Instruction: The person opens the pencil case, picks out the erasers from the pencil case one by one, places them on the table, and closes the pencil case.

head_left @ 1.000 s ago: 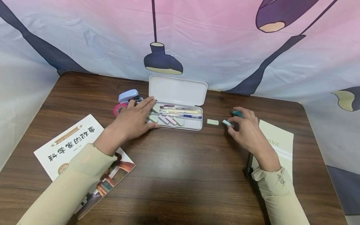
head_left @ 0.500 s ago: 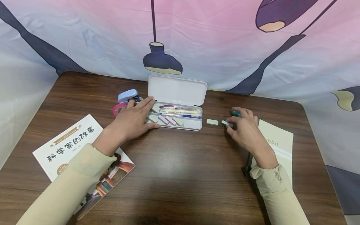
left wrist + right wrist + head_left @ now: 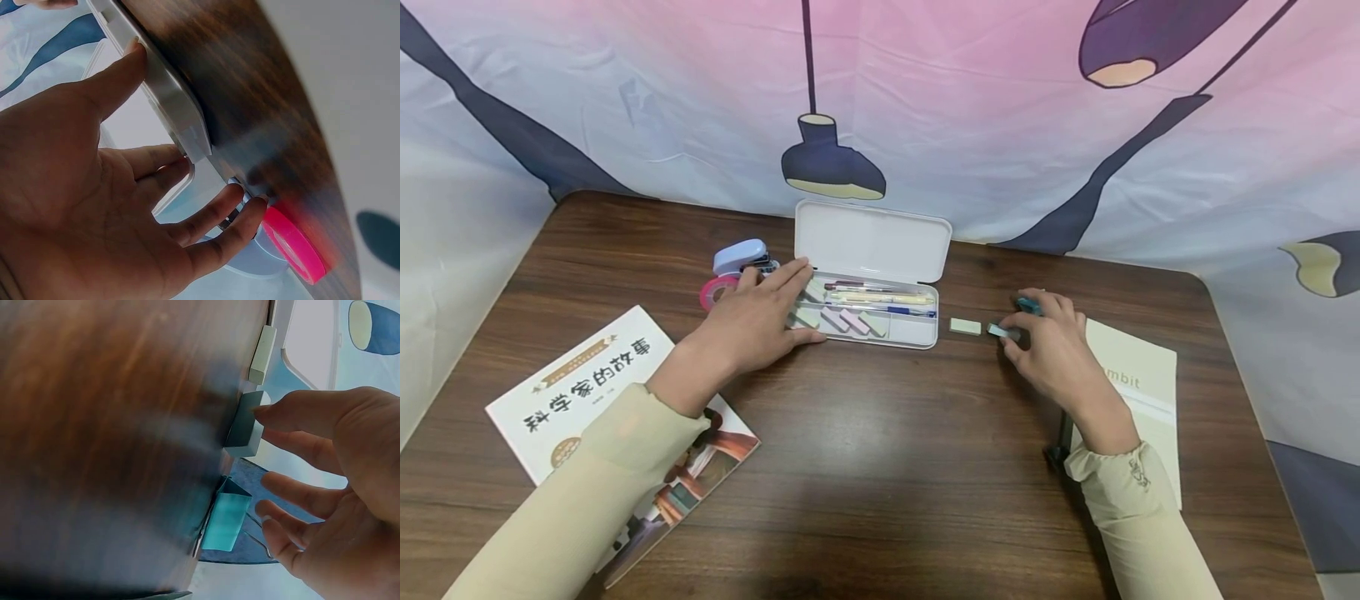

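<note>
A: Item in hand, and where is it kept?

B: Blue eraser [image 3: 244, 428], one. Pinched between thumb and index finger of the right hand [image 3: 1056, 350]; found toward the far edge of the desk [image 3: 880, 467], right of centre. Whether its underside is borne by the desk cannot be told.

A: Left hand [image 3: 756, 321]?

B: Fingers extended, laid over the left end of the white pencil case [image 3: 917, 335], front wall touched by the thumb. The two hands are set well apart.

A: Contents of the case?

B: Pens [image 3: 880, 297], laid in the rear compartment; pastel erasers [image 3: 853, 321], laid slantwise in the front. Lid raised toward the desk's far edge.

A: Adjacent stock?

B: Green eraser [image 3: 965, 326], placed between case and blue eraser. Teal binder clip [image 3: 226, 522], near the right hand's other fingers, apparently not gripped. Notebook [image 3: 1150, 367], toward the desk's right edge.

A: Step in hand?

B: Judged to be the handling of one loose eraser while the case is steadied. Whether it is being picked up or set down cannot be settled.

A: Next move?

B: A light, even pinch is judged to be called for, with the green eraser and binder clip left unknocked.
</note>
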Demonstrator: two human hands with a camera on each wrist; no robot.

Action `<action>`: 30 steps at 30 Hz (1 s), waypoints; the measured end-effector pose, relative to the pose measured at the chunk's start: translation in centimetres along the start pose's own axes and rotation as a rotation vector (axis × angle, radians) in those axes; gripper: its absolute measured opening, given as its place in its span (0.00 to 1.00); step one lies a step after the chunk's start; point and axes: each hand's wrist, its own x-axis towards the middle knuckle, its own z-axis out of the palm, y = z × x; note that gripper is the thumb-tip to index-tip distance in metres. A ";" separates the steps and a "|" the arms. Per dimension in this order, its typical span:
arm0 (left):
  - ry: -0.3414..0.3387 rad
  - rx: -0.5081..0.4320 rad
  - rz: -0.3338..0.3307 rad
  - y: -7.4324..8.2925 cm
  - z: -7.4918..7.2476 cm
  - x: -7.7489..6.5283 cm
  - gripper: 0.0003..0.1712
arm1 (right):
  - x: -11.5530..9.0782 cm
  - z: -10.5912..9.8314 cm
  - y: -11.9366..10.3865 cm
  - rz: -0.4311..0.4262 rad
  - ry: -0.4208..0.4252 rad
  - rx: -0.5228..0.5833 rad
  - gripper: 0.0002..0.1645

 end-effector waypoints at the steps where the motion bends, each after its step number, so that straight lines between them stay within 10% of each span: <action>1: -0.003 0.000 -0.001 0.0 0.0 0.0 0.64 | 0.0 -0.1 -0.1 0.006 -0.008 0.000 0.13; 30: -0.006 0.001 -0.001 0.0 0.0 -0.1 0.64 | -0.1 -0.1 -0.5 0.030 -0.032 0.015 0.10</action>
